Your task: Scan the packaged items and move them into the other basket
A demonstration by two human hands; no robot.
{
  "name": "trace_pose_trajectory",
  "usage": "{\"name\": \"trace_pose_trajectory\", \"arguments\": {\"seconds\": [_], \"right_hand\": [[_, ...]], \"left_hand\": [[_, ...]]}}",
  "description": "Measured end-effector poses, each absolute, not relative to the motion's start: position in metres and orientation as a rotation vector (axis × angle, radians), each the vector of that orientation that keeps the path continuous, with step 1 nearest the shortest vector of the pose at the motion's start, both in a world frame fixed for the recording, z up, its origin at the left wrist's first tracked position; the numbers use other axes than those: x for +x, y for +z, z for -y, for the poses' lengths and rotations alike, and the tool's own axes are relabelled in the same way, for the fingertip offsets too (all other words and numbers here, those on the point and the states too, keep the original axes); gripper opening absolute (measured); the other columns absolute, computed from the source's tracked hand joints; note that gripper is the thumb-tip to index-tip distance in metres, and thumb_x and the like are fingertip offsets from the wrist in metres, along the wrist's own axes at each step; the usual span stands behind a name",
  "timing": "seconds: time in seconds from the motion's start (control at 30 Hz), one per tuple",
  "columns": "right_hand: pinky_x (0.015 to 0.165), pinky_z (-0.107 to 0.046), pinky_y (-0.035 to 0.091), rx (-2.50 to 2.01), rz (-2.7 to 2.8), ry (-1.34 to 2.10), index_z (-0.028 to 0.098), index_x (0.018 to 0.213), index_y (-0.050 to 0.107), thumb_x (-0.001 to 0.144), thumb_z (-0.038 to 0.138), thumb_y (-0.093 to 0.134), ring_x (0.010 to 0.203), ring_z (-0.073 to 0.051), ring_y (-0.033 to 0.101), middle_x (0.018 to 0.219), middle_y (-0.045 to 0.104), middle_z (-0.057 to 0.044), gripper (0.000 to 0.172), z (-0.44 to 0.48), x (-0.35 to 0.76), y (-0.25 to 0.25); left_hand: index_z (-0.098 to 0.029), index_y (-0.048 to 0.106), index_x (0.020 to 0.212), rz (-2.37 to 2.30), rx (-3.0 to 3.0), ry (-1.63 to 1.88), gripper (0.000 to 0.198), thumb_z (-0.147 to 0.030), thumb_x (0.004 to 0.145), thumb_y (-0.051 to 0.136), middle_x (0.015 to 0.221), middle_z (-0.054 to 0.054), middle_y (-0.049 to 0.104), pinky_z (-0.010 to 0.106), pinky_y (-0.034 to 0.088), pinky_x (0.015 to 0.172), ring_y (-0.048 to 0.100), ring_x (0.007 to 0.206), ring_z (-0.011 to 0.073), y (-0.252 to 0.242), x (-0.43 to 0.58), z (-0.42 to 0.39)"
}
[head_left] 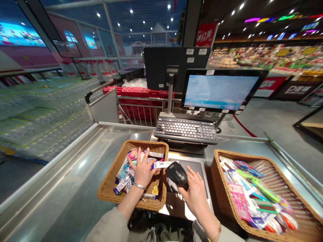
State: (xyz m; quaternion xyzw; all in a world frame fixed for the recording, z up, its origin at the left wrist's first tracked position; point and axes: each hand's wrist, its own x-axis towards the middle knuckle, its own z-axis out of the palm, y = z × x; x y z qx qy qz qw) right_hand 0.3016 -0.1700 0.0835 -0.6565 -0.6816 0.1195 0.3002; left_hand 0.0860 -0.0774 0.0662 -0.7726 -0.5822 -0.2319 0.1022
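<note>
My left hand (142, 170), with a bracelet at its wrist, reaches into a wicker basket (106, 185). Its fingers are spread over a pile of small packaged goods. Beside its thumb and index finger is a long white-and-blue box (161, 164) with a barcode, which crosses the basket's right rim; whether the fingers touch it I cannot tell. A black handheld barcode scanner (177, 174) is in my right hand (195, 191), its head over the box's right end. That hand wears a ring, and the scanner's handle is mostly hidden in it.
On the right stands a second wicker basket (217, 181) with colourful packages. A keyboard (185, 129) and a lit monitor (220, 90) are beyond the scanner. The metal counter (75, 168) extends left, and a shopping cart (138, 111) is behind it.
</note>
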Motion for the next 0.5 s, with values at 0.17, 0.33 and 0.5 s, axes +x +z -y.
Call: {"name": "trace_pose_trajectory", "arguments": {"seconds": [0.17, 0.33, 0.5], "right_hand": [[0.111, -0.058, 0.03, -1.745, 1.82, 0.341, 0.021, 0.102, 0.07, 0.077, 0.019, 0.058, 0.134, -0.032, 0.046, 0.119, 0.069, -0.007, 0.028, 0.1697, 0.3008, 0.0853], [0.111, -0.058, 0.03, -1.745, 1.822, 0.357, 0.021, 0.102, 0.07, 0.078, 0.019, 0.058, 0.133, -0.032, 0.047, 0.12, 0.069, -0.008, 0.028, 0.1689, 0.2993, 0.0856], [0.11, -0.058, 0.03, -1.744, 1.814, 0.375, 0.021, 0.098, 0.071, 0.078, 0.019, 0.058, 0.133, -0.032, 0.047, 0.117, 0.07, -0.008, 0.025, 0.17, 0.2993, 0.0872]], "left_hand": [[-0.034, 0.075, 0.096, 1.733, -2.28, -0.686, 0.021, -0.036, 0.075, 0.077, 0.151, 0.001, 0.044, 0.075, -0.016, 0.106, 0.021, 0.146, 0.041, 0.0659, 0.0857, 0.0774], [-0.035, 0.075, 0.096, 1.748, -2.286, -0.68, 0.021, -0.035, 0.075, 0.076, 0.151, 0.001, 0.044, 0.075, -0.017, 0.105, 0.022, 0.146, 0.0408, 0.0674, 0.0859, 0.0779], [-0.034, 0.075, 0.095, 1.752, -2.284, -0.686, 0.019, -0.035, 0.076, 0.076, 0.15, 0.001, 0.045, 0.075, -0.016, 0.105, 0.022, 0.146, 0.0407, 0.0679, 0.0863, 0.0778]]}}
